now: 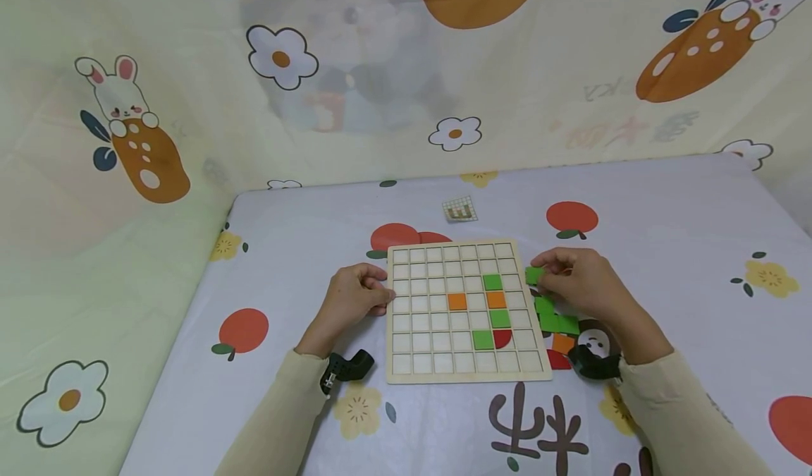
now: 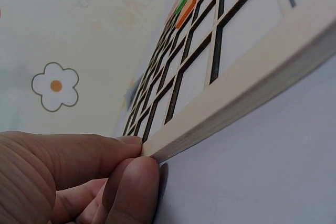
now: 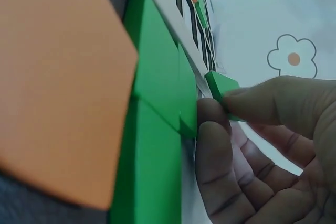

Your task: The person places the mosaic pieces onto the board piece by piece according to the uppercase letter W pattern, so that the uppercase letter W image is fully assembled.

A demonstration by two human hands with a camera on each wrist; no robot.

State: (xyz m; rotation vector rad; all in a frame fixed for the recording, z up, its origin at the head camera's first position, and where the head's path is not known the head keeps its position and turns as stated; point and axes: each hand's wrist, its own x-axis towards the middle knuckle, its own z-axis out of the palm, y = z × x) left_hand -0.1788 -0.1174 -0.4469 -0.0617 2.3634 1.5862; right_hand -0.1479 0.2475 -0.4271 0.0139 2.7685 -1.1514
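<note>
From where I stand, the grid board (image 1: 469,379) lies flat on the printed tablecloth (image 1: 298,250); the left hand (image 1: 352,290) pinches its left edge between thumb and fingers. The right hand (image 1: 579,278) has its thumb and forefinger closed on a green square tile (image 1: 535,276), just beside the board's right rim; whether tile and rim touch, I can't tell.

To do this well, I'd keep the left grip firm so the frame doesn't slide, hold the tile by its edges, lift it over the raised rim and lower it level, squared to the cell walls.

The tight side is the right: loose green tiles (image 1: 558,323) crowd that rim, and the black wrist mount (image 1: 594,364) sits close to a loose orange tile (image 1: 562,343). A higher wrist would probably spare them. There's more room beyond the far edge, towards the small pattern card (image 1: 459,209).
</note>
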